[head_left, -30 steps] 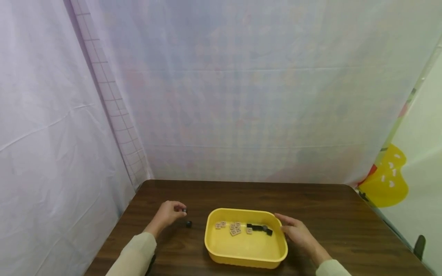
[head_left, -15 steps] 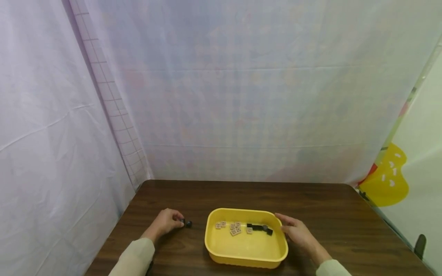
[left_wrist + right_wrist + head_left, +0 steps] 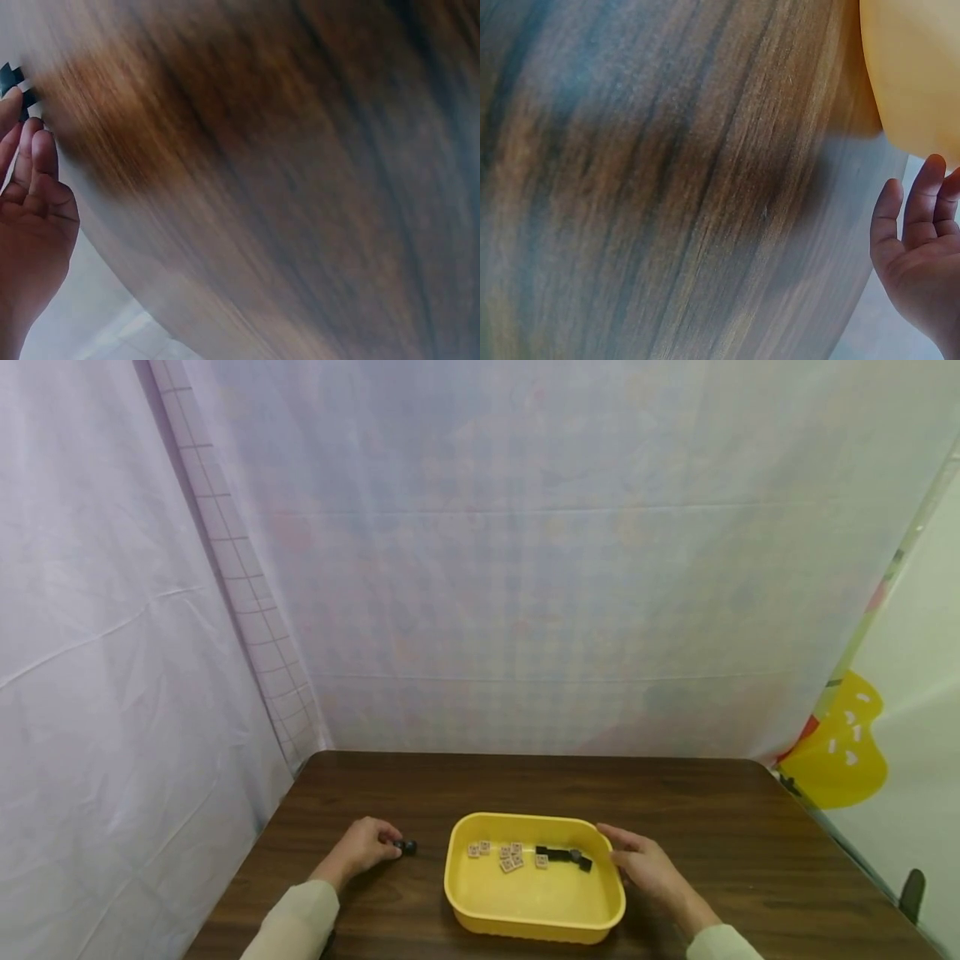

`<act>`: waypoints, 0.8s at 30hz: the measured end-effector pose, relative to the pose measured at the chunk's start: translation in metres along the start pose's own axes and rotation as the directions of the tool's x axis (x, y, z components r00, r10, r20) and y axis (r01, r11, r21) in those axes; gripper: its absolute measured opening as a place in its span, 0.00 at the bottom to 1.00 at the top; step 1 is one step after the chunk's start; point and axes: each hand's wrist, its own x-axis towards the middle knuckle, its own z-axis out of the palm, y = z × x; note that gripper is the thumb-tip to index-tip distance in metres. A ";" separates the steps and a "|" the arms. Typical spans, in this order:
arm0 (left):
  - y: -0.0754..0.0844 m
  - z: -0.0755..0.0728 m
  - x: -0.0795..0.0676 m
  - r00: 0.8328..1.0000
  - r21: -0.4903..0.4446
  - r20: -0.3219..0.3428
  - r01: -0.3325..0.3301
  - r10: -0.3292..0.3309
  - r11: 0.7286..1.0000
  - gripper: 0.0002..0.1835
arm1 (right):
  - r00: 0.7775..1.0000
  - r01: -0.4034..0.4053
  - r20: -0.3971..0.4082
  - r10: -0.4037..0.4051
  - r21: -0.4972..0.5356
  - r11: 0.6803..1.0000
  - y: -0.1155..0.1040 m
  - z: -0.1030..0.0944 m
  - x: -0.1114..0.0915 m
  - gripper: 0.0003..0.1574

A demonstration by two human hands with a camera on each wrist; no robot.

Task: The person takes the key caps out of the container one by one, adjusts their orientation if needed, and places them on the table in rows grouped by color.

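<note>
The likeliest trouble lies at the left hand, whose thumb and fingers pinch a small black block low over the wood-grain table, left of the yellow plastic tray. A second black block sits right against it or nearly so; I cannot tell which. A sideways nudge from the fingertips could push that second block away, and because the pinch takes in so little of the first one, a slight loosening could let it slip or turn. The right hand is spread, its fingers fairly straight at the tray's right end; the thumb side seems to touch the rim, though how firmly is unclear. If that hand pushed or pulled unevenly, the tray could slide or swing round, and the loose pieces inside could scatter.

Counted: two hands, two pale sleeves, one tray and two black blocks outside it. Within the tray lie seven beige printed tiles: two at the left, four clustered near the middle, one further right. Beside that last tile runs a row of dark pieces, four or five, too closely packed to count surely
</note>
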 end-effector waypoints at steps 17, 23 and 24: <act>0.024 -0.004 0.014 0.996 -0.004 -0.090 0.016 -0.016 1.000 0.16 | 1.000 0.002 0.001 -0.002 0.005 1.000 0.001 0.001 0.000 0.31; 0.061 0.004 0.030 0.993 -0.011 -0.106 -0.052 0.050 0.999 0.16 | 1.000 0.001 -0.009 -0.001 -0.008 1.000 0.000 0.000 -0.001 0.32; 0.068 0.006 0.032 0.994 -0.020 -0.096 -0.058 0.056 0.998 0.16 | 1.000 0.001 -0.010 -0.001 -0.009 1.000 0.000 0.000 -0.002 0.32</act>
